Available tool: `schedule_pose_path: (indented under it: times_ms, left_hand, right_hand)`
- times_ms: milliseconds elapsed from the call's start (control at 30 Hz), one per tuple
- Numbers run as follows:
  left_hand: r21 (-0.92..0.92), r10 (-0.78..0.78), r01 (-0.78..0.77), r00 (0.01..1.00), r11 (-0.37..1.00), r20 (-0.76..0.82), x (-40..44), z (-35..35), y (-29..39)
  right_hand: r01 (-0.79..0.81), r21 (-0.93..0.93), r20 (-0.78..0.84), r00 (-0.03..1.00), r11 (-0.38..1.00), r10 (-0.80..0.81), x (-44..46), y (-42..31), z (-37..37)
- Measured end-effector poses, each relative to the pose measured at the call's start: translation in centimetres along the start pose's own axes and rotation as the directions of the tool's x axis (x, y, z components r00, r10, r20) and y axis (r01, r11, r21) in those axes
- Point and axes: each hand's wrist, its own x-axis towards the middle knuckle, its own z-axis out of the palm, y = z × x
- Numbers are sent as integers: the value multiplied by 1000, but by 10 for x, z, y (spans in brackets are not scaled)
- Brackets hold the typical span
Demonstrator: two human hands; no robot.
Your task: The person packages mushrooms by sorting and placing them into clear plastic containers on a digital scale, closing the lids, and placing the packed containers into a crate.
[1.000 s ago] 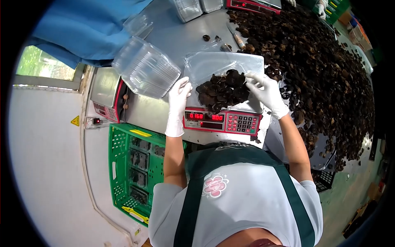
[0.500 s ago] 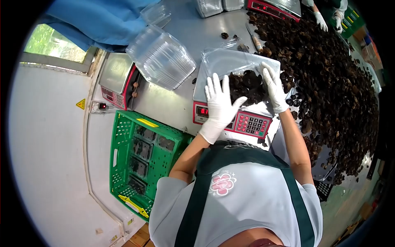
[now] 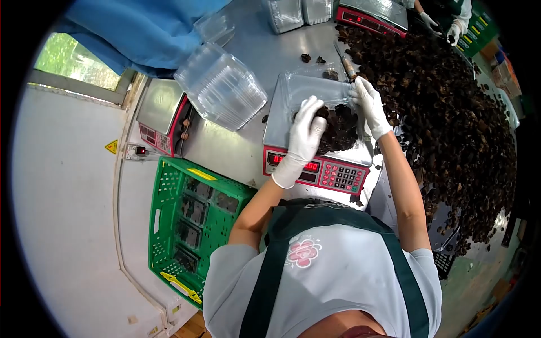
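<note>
A clear plastic clamshell box with its lid (image 3: 313, 90) folded back lies on the weighing scale (image 3: 273, 127). Dark wood ear mushrooms (image 3: 342, 129) fill its base. My left hand (image 3: 306, 134), in a white glove, curls over the left side of the pile, fingers together, a dark piece between fingers and thumb. At the box's right far corner my right hand (image 3: 372, 107), also gloved, has its fingertips closed on the clear plastic edge. The scale's red display is lit, partly covered by my left wrist.
A heap of wood ear mushrooms (image 3: 445, 129) spreads over the right side. Stacked clear boxes (image 3: 222, 84) stand left of the scale, near a second scale (image 3: 160, 104). A green crate (image 3: 156, 217) holds packed boxes. A knife (image 3: 345, 61) lies beyond. A co-worker's gloved hands (image 3: 455, 31) show far right.
My left hand has drawn its spread fingers together and moved over the pile's left side. My right hand has shifted slightly up to the plastic edge. The co-worker's hands have moved.
</note>
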Motion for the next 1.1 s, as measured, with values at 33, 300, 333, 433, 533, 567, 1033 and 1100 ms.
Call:
schedule_pose_path:
  times_ms: [33,300,333,433,533,567,1033,1100]
  left_hand:
    - [-178,-31,24,999,984,-37,2,-7,-4]
    - [-707,-353,158,926,690,-138,-9,-64,-38]
    - [-708,-356,159,924,688,-138,-15,-67,-30]
    - [-230,-190,197,980,953,54,-28,-68,-12]
    - [180,16,-30,997,983,78,-42,-50,-1]
    - [132,22,-27,999,991,39,-45,-42,-6]
    - [339,137,-111,989,934,-51,-52,-37,-17]
    - [301,109,-123,992,946,63,-53,-54,-9]
  right_hand:
    - [-28,83,7,1000,996,27,6,-3,2]
    - [29,227,68,997,973,-45,-17,-34,-1]
    - [40,184,87,995,982,-57,-19,-23,-13]
    - [209,-94,136,971,973,-196,-44,-21,-23]
    - [195,-163,152,974,967,-171,-63,-22,-24]
    - [196,-163,152,973,967,-171,-66,-19,-24]
    - [274,-567,88,958,777,-274,-110,4,-15]
    - [280,-531,79,956,800,-282,-116,10,-15]
